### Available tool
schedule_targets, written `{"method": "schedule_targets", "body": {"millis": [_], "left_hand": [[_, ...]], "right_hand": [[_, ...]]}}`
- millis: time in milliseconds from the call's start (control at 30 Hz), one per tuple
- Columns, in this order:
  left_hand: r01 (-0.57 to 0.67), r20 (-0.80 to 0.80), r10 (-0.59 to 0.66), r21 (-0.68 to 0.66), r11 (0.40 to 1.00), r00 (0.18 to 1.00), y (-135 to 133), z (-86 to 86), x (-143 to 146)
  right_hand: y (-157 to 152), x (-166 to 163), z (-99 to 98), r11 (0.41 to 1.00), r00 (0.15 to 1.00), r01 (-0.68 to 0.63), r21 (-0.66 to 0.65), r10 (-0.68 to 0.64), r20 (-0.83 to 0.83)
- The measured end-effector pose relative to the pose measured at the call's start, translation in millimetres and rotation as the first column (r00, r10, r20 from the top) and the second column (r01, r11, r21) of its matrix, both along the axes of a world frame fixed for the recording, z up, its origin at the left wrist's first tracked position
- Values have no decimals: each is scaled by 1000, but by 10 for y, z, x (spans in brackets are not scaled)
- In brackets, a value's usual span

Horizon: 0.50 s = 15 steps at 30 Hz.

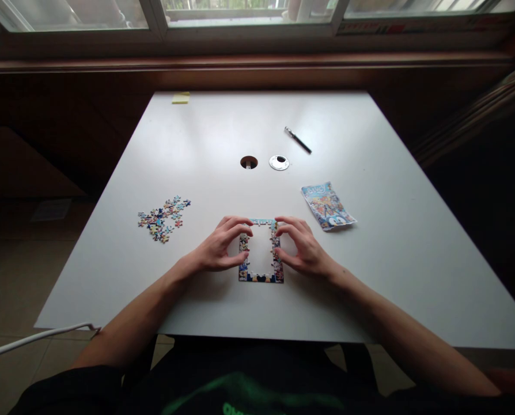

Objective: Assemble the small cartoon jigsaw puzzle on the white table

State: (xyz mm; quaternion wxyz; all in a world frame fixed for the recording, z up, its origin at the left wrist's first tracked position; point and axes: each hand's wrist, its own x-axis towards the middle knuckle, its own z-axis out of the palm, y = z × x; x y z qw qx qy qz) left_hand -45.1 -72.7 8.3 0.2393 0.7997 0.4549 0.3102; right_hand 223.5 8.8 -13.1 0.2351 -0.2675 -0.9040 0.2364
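Note:
A rectangular frame of joined jigsaw puzzle edge pieces point(261, 278) lies flat on the white table, with bare tabletop showing inside it. My left hand point(224, 244) rests at its left side, thumb and fingers apart, fingertips on or just over the left strip. On the opposite side my right hand point(300, 244) mirrors it, thumb and fingers spread, the tips at the right strip. Neither hand has a loose piece visible in it. A heap of loose puzzle pieces point(162, 220) lies to the left of my left hand. Beyond my right hand is a creased picture sheet point(328, 206).
A black pen point(298, 140) lies farther back on the white table point(214, 132). Near the middle are a round cable hole point(249, 162) and its loose silver cover point(279, 162). A yellow sticky note point(180, 98) sits at the far edge. A white cable point(41, 336) reaches the front left.

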Motion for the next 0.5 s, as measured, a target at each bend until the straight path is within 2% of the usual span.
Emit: {"method": "schedule_targets", "body": {"millis": [267, 367, 500], "left_hand": [[-83, 116, 83, 3, 997, 990, 28, -55, -81], [-199, 83, 197, 15, 980, 977, 54, -55, -159], [-368, 38, 366, 56, 928, 930, 85, -45, -259]], "right_hand": [[-1, 3, 2, 1000, 1000, 1, 2, -1, -6], [0, 3, -2, 1000, 1000, -2, -3, 2, -13], [2, 0, -11, 1000, 1000, -3, -9, 2, -12]]}}
